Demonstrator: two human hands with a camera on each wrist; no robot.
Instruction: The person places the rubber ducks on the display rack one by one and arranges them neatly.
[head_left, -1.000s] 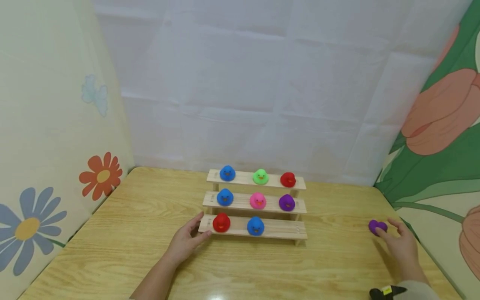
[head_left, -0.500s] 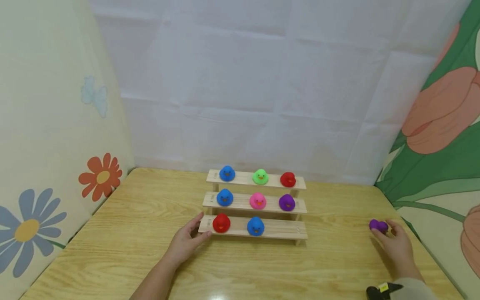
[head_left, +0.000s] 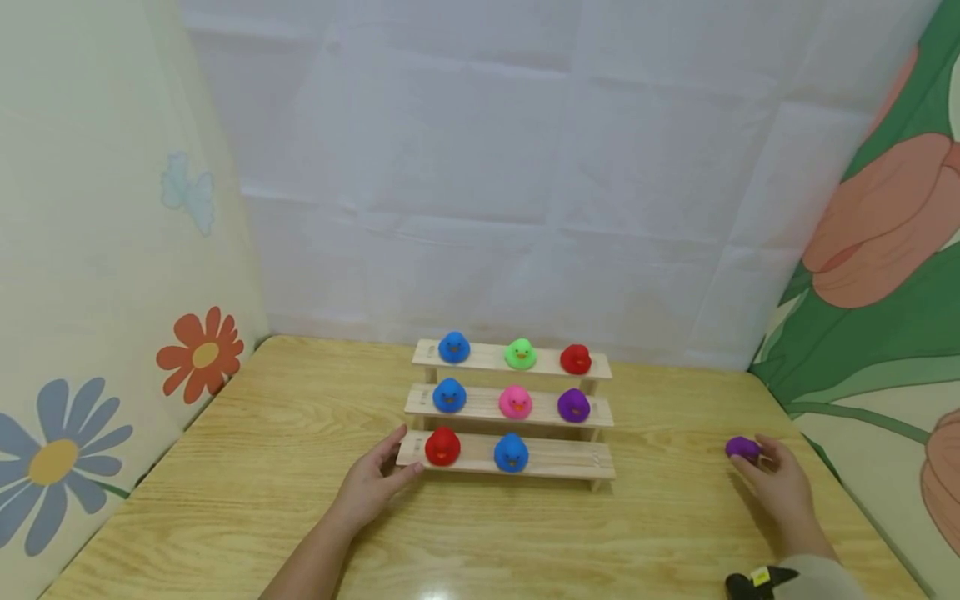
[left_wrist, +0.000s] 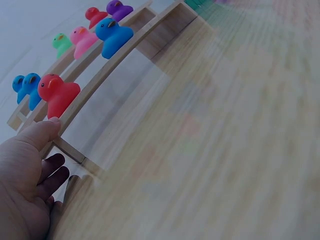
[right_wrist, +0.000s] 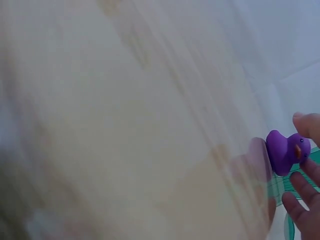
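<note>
A three-step wooden display rack holds small rubber ducks in rows. My left hand grips the left end of its lowest step, with the thumb at the front edge beside a red duck. In the left wrist view the thumb lies at that step's end and the other fingers are below it. Far to the right, my right hand pinches a purple rubber duck between thumb and fingers. The right wrist view shows this purple duck right at the tabletop, its head between thumb and fingers.
On the lowest step is also a blue duck. The middle step bears blue, pink and purple ducks; the top one blue, green and red. A white cloth hangs behind the wooden table, with flowered panels at both sides.
My right hand and the purple duck have shifted slightly left, and the duck has turned within the fingers. My left hand and the rack have stayed in place.
</note>
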